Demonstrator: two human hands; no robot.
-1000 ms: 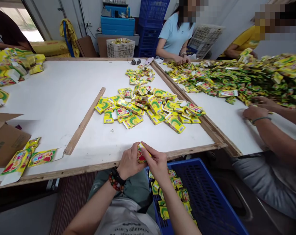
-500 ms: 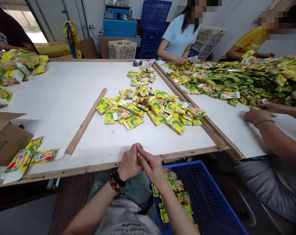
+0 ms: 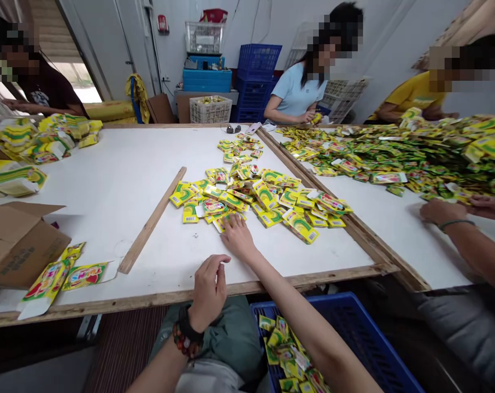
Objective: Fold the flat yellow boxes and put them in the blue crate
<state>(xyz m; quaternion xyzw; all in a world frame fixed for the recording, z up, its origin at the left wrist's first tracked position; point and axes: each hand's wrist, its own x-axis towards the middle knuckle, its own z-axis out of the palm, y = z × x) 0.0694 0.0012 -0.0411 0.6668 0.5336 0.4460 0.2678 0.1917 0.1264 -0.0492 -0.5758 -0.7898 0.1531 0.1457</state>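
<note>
My right hand (image 3: 237, 239) reaches onto the near edge of a pile of small yellow-and-green printed boxes (image 3: 264, 194). Its fingers are stretched over one yellow box (image 3: 218, 224), partly covering it; the hand looks open, not closed round the box. Nearer me, at the table's front edge, my left hand (image 3: 208, 289) is loosely bent, with thumb and fingers apart and nothing seen in it. A dark band and a bead bracelet circle that wrist. Below my right forearm, a blue plastic crate (image 3: 349, 305) holds several small yellow-and-green packs (image 3: 286, 349).
A wooden strip (image 3: 153, 221) lies left of the pile; a wooden divider (image 3: 325, 188) borders it on the right. A cardboard box (image 3: 26, 245) and flattened packs (image 3: 83, 275) are at left. Beyond the divider is a large heap of packs (image 3: 428, 153), with co-workers around.
My hands, together at the table edge before, have come apart. The right went forward to the pile; the left stays near the edge. More packs show in the crate, and the view tilted up.
</note>
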